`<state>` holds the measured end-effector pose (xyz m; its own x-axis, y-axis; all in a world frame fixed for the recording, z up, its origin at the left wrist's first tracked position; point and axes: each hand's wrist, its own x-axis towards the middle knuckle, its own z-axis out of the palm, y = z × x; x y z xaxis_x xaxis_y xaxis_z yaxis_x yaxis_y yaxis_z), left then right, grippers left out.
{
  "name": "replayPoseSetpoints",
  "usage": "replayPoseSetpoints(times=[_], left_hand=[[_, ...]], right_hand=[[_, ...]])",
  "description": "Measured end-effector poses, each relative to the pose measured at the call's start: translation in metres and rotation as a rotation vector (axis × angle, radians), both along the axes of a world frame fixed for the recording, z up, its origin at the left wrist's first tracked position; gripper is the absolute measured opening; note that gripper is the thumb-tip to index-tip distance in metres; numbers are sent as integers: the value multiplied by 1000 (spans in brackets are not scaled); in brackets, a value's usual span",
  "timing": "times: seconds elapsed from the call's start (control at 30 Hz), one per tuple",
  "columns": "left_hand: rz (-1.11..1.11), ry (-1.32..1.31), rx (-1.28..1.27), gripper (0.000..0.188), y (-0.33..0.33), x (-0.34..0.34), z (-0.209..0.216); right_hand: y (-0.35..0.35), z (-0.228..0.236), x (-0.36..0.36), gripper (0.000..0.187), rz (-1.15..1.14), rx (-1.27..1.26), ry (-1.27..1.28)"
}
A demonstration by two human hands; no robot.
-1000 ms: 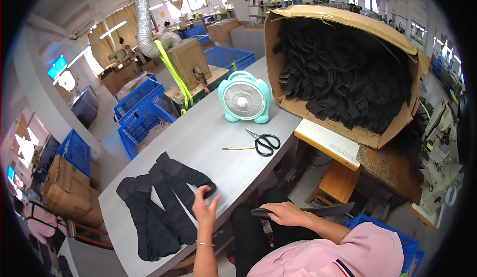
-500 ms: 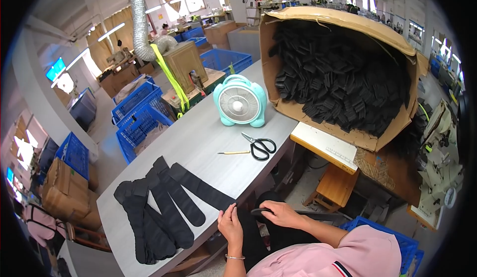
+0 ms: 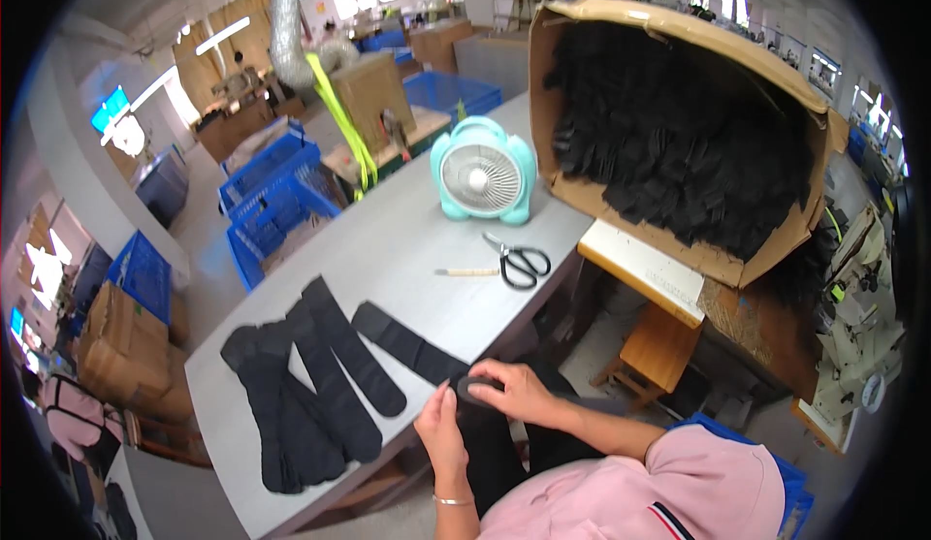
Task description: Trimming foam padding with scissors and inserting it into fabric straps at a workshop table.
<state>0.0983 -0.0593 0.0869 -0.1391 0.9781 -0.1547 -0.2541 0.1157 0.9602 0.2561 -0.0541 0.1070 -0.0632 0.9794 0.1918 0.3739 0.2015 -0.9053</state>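
Note:
At the near edge of the grey table, my left hand pinches the near end of a black fabric strip. The strip's other end lies flat on the tabletop. My right hand is curled close beside it, with its fingers around a folded or looped part of black strip; whether this is the same strip I cannot tell. Left of both hands, several more black fabric strips lie fanned out and overlapping.
Black-handled scissors and a thin pen-like tool lie beyond my hands. A turquoise fan stands farther back. To its right, a tipped cardboard box holds a heap of black pieces. A wooden stool stands below.
My right hand has moved left, up against my left hand, bringing its black strip along. The whole view has shifted slightly, and the fanned strips lie as before.

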Motion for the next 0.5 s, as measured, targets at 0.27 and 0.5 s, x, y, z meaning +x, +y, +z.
replayPoseSetpoints(times=[0.27,0.5], left_hand=[[-151,-301,-22,40,17,-8,15],[-144,-342,-127,62,6,-14,8]], right_hand=[[17,12,6,40,27,-66,113],[13,11,-4,51,95,-162,59]])
